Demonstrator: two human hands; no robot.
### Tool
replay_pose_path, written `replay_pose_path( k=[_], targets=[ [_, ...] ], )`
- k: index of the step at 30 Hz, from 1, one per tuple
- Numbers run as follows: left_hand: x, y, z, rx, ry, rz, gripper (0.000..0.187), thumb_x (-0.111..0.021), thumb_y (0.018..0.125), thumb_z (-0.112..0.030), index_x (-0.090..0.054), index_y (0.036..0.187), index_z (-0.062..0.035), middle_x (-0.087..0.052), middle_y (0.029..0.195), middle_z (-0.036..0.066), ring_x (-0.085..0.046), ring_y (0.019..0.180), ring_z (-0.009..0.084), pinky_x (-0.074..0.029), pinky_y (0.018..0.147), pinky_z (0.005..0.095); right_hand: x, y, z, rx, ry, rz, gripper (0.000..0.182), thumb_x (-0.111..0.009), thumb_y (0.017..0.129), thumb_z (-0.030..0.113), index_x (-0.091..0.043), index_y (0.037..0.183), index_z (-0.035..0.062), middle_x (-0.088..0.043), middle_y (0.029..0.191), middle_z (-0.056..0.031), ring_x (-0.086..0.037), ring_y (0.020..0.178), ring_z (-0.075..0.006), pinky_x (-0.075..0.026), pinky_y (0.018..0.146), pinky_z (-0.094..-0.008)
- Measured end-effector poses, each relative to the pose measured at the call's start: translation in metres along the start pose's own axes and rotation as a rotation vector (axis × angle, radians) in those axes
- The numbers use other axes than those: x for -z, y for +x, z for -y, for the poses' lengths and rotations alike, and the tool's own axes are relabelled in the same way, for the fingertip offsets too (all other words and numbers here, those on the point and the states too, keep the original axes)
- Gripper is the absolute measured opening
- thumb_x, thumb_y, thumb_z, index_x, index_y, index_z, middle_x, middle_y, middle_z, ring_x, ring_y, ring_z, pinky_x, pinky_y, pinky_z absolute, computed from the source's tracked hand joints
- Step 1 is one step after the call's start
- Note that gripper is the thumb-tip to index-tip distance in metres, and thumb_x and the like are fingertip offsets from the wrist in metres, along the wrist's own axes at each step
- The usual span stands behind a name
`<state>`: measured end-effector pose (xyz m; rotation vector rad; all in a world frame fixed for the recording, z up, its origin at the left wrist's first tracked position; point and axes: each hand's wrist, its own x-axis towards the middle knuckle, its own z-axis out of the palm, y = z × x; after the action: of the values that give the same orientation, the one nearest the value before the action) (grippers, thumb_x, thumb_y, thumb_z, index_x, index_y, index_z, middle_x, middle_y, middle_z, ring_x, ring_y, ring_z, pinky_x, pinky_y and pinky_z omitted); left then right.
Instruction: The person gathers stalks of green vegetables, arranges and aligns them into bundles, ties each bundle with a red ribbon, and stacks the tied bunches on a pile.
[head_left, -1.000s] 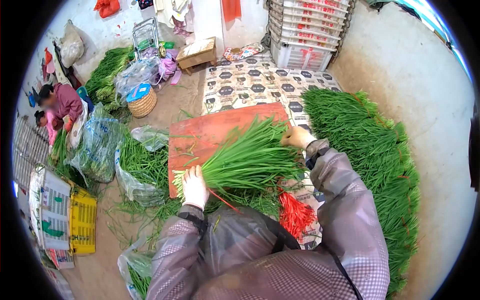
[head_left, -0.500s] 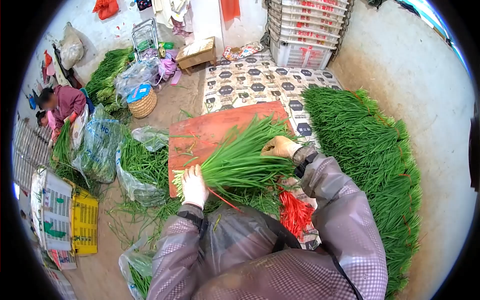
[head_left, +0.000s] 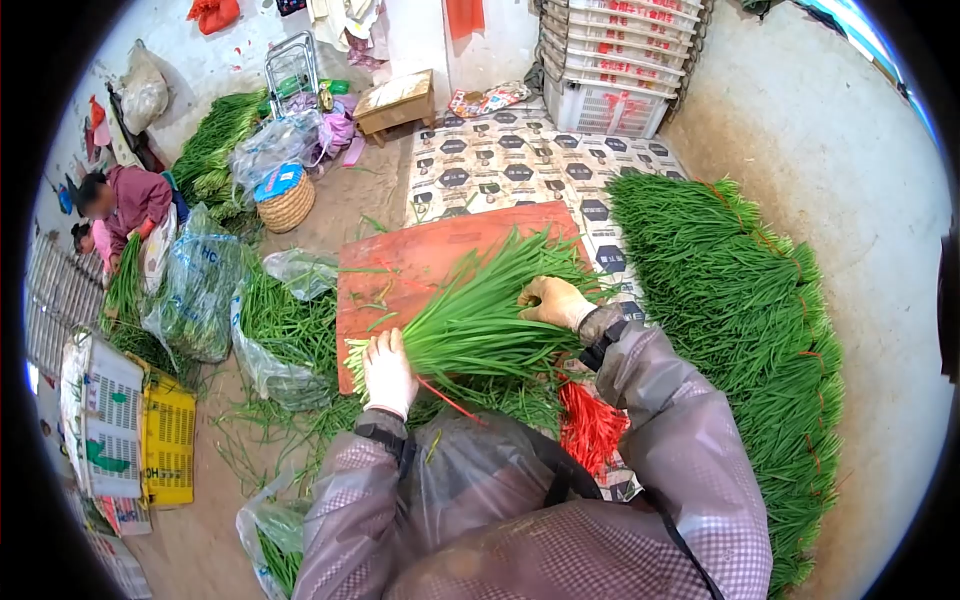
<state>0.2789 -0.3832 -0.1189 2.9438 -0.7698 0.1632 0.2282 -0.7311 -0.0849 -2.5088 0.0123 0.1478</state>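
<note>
A loose bunch of garlic chives (head_left: 480,315) lies slantwise on a red board (head_left: 400,250), pale stem ends to the left and green leaves fanned to the right. My left hand (head_left: 389,374), in a pale glove, is closed round the stem ends. Over the leaves on the right side, my right hand (head_left: 556,302), also gloved, has its thumb and fingers curled into a pinch. What lies between those fingertips is hidden. A red tie strip (head_left: 448,398) sticks out beside my left hand. A bundle of red strips (head_left: 592,425) hangs near my right forearm.
Tied chive bunches (head_left: 725,360) are piled along the right wall. Plastic bags of chives (head_left: 290,335) stand left of the board. Crates (head_left: 168,435) are at the far left, with stacked white baskets (head_left: 615,105) behind. A seated person (head_left: 135,205) handles chives at left.
My right hand has shifted slightly left and down over the leaves, still pinched. The left hand stays on the stems. The seated person's hands have moved a little.
</note>
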Motion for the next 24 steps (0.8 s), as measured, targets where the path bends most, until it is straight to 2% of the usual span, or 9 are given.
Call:
replay_pose_path(
  k=[3,6,8,11,12,15,19,22,24],
  targets=[
    [-0.01,0.002,0.005,-0.025,0.074,-0.03,0.095,-0.084,0.062,-0.022,-0.037,0.141,0.0005,-0.045,0.138,0.018,-0.04,0.132,0.038,-0.03,0.112,0.0483,-0.003,0.0,0.001,-0.04,0.065,-0.014,0.034,-0.077,0.076,0.032,-0.072,0.099,0.0069,-0.068,0.097,-0.0145,-0.064,0.092,-0.0303,-0.05,0.082,-0.0383],
    [-0.001,0.0,0.0,0.003,0.024,0.001,0.077,-0.072,0.07,-0.01,-0.04,0.14,0.0,-0.046,0.138,0.017,-0.04,0.132,0.0374,-0.029,0.113,0.0491,-0.009,0.004,-0.004,-0.063,0.151,-0.03,0.032,-0.076,0.076,0.034,-0.073,0.095,0.0085,-0.069,0.09,-0.0139,-0.065,0.087,-0.0305,-0.051,0.079,-0.0383],
    [-0.003,0.0,0.0,-0.003,0.025,-0.008,0.076,-0.07,0.07,-0.009,-0.04,0.14,0.0002,-0.046,0.138,0.018,-0.04,0.132,0.0377,-0.029,0.113,0.0493,-0.017,0.009,-0.01,-0.089,0.192,-0.062,0.032,-0.075,0.075,0.039,-0.074,0.09,0.0116,-0.069,0.083,-0.0131,-0.066,0.083,-0.0309,-0.051,0.076,-0.0389],
    [-0.002,-0.001,0.001,-0.006,0.016,-0.014,0.075,-0.069,0.07,-0.009,-0.041,0.139,0.0006,-0.047,0.138,0.018,-0.041,0.132,0.0381,-0.029,0.113,0.0494,-0.02,0.012,0.0,-0.125,0.156,-0.094,0.029,-0.073,0.076,0.038,-0.072,0.084,0.0103,-0.068,0.079,-0.0141,-0.066,0.08,-0.0329,-0.051,0.074,-0.0409],
    [-0.002,-0.002,0.001,-0.006,0.011,-0.014,0.075,-0.069,0.07,-0.008,-0.041,0.139,0.0008,-0.047,0.138,0.018,-0.041,0.131,0.0382,-0.029,0.113,0.0495,-0.022,0.013,0.003,-0.121,0.124,-0.079,0.028,-0.072,0.076,0.037,-0.071,0.083,0.0099,-0.068,0.08,-0.0142,-0.065,0.081,-0.0333,-0.051,0.074,-0.0414],
    [-0.015,0.001,0.008,-0.02,0.073,-0.016,0.098,-0.085,0.063,-0.023,-0.034,0.143,0.0002,-0.044,0.14,0.019,-0.038,0.133,0.0388,-0.028,0.113,0.0492,-0.025,0.016,0.014,-0.109,0.004,-0.068,0.023,-0.065,0.079,0.031,-0.068,0.08,0.0082,-0.068,0.083,-0.0152,-0.065,0.086,-0.0356,-0.051,0.076,-0.0444],
    [-0.021,0.001,0.009,-0.025,0.073,-0.038,0.098,-0.085,0.063,-0.024,-0.034,0.143,-0.0001,-0.043,0.14,0.019,-0.038,0.133,0.0388,-0.028,0.113,0.0492,-0.041,0.025,0.011,-0.104,-0.134,-0.14,0.021,-0.059,0.08,0.025,-0.069,0.083,0.0069,-0.068,0.087,-0.0195,-0.065,0.091,-0.0378,-0.051,0.081,-0.0457],
    [-0.017,0.0,0.009,-0.02,0.079,-0.015,0.096,-0.084,0.064,-0.024,-0.035,0.143,-0.0001,-0.043,0.141,0.019,-0.038,0.134,0.0388,-0.028,0.113,0.0491,-0.048,0.04,0.002,-0.213,-0.018,-0.057,0.024,-0.062,0.078,0.026,-0.071,0.086,0.0063,-0.068,0.091,-0.0213,-0.064,0.093,-0.0389,-0.05,0.082,-0.0463],
    [-0.013,-0.001,0.007,-0.014,0.08,-0.001,0.096,-0.083,0.064,-0.023,-0.035,0.143,-0.0002,-0.043,0.141,0.019,-0.038,0.134,0.0387,-0.028,0.113,0.0491,-0.041,0.041,-0.007,-0.247,0.226,0.019,0.024,-0.066,0.077,0.026,-0.072,0.089,0.0055,-0.071,0.085,-0.0143,-0.067,0.078,-0.0304,-0.052,0.07,-0.0411]
  ],
)
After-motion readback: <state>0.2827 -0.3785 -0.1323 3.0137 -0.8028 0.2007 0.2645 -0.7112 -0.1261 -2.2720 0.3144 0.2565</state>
